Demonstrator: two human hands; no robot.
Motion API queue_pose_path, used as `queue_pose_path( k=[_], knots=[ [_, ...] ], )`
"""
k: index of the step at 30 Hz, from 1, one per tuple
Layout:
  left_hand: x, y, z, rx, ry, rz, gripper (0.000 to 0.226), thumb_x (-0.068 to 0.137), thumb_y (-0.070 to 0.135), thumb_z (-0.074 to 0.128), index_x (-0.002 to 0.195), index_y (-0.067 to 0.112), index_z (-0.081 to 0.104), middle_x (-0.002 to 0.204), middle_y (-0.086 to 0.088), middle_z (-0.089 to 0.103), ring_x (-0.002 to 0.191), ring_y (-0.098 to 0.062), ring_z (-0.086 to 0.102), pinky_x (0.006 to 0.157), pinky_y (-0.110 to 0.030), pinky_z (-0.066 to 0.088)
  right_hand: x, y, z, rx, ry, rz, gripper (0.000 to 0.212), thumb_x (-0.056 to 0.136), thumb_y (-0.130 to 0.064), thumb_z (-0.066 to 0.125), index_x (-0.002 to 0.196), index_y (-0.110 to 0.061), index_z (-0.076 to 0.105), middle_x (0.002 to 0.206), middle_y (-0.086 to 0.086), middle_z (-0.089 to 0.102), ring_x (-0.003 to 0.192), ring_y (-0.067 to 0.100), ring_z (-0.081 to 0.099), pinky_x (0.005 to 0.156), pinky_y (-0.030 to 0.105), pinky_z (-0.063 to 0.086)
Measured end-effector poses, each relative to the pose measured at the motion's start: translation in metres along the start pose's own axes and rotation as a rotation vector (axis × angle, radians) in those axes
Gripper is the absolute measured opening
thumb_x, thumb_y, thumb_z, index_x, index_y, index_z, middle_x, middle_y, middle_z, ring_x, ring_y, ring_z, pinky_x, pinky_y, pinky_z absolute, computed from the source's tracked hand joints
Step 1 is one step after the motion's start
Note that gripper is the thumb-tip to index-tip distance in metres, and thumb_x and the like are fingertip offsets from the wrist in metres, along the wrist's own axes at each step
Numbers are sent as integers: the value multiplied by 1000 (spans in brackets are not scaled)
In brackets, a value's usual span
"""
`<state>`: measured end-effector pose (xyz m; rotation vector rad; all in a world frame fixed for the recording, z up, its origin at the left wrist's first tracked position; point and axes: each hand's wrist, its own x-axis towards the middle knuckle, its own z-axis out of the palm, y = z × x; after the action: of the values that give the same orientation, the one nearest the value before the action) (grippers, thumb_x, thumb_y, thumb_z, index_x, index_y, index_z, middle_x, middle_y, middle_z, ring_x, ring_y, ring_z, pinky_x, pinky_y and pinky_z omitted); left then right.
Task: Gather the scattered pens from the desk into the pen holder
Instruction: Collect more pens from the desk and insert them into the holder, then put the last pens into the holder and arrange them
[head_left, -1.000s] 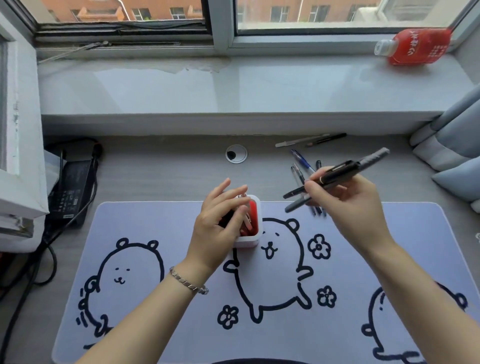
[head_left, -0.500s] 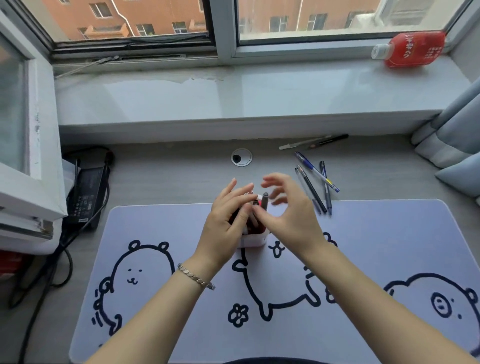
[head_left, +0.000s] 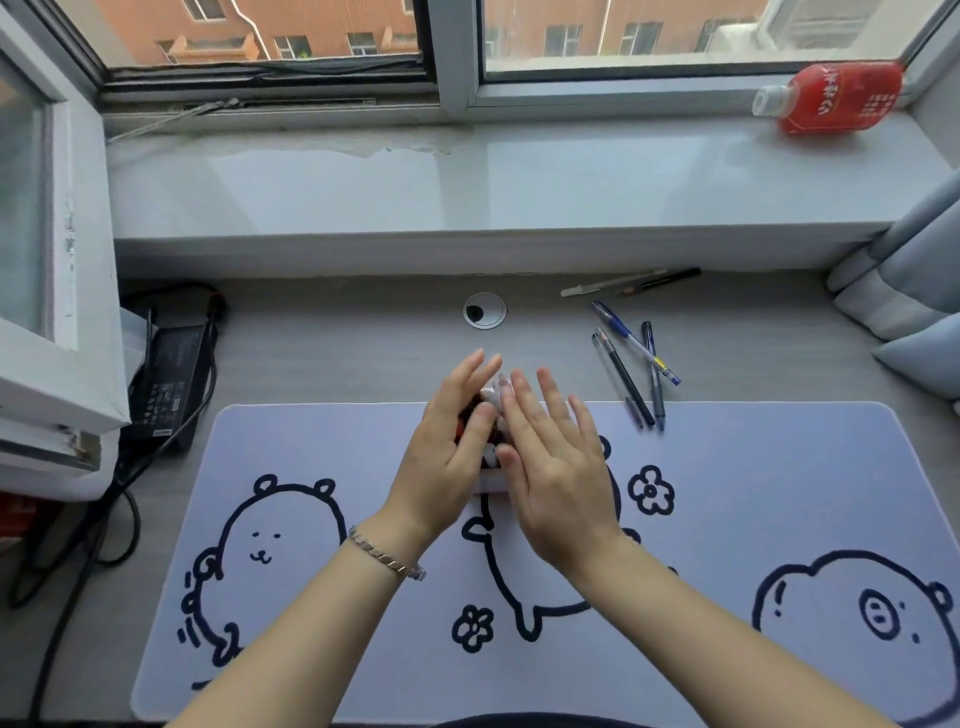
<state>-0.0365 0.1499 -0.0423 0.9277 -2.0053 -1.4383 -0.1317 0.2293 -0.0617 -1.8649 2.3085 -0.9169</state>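
Mostly hidden, the white pen holder (head_left: 488, 486) is flanked by left hand (head_left: 441, 457) and right hand (head_left: 556, 467) — fingers spread, gripping nothing; five loose pens (head_left: 631, 364) are counted.

Pens loose on the tabletop: six. Two lie end to end by the back edge, a white pen (head_left: 613, 283) and a black pen (head_left: 662, 277); four lie clustered (head_left: 631, 371) toward the back right. Pen holder (head_left: 488, 483): one, mostly hidden. Desk mat (head_left: 753, 493): one. Red bottle (head_left: 836, 98): one, on the windowsill. Power adapter (head_left: 169, 382): one, left edge. Hands: two.
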Motion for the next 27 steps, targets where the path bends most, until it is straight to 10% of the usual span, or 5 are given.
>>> queue_pose_path(
  k=[6, 14, 20, 23, 27],
  knots=[
    [1, -1, -3, 215, -44, 85, 39, 92, 25, 35, 128, 41, 33, 129, 38, 28, 129, 19, 14, 102, 0, 14, 47, 28, -40, 687, 56, 520, 28, 96, -15, 41, 117, -13, 60, 118, -9, 56, 117, 3, 48, 95, 7, 34],
    [3, -2, -3, 286, -53, 106, 46, 86, 42, 36, 130, 29, 42, 136, 28, 31, 137, 3, 17, 109, -9, 14, 76, 133, -6, -88, -347, 829, 32, 89, -17, 54, 116, -1, 52, 113, 22, 61, 104, 38, 56, 84, 42, 47],
    [2, 1, -8, 415, -104, 134, 77, 68, 59, 59, 135, 26, 38, 143, 19, 32, 140, -1, 13, 112, -17, 14, 90, 134, 13, -147, -454, 814, 12, 87, -12, 52, 83, 0, 52, 83, 20, 58, 79, 34, 55, 61, 30, 38],
    [2, -2, -5, 536, -46, 193, 79, 66, 58, 61, 133, 22, 41, 142, 10, 40, 140, -12, 17, 111, -33, 21, 90, 127, 0, 60, -465, 779, 27, 85, -18, 54, 60, -10, 49, 57, 5, 48, 59, 24, 46, 49, 27, 31],
    [4, -2, -2, 420, 15, 159, 59, 74, 48, 55, 127, 21, 49, 131, 16, 44, 135, -9, 26, 108, -11, 19, 70, 99, -43, 673, -217, 795, 12, 88, -11, 52, 76, -12, 53, 67, 6, 56, 47, 7, 57, 46, 18, 47]
  ],
)
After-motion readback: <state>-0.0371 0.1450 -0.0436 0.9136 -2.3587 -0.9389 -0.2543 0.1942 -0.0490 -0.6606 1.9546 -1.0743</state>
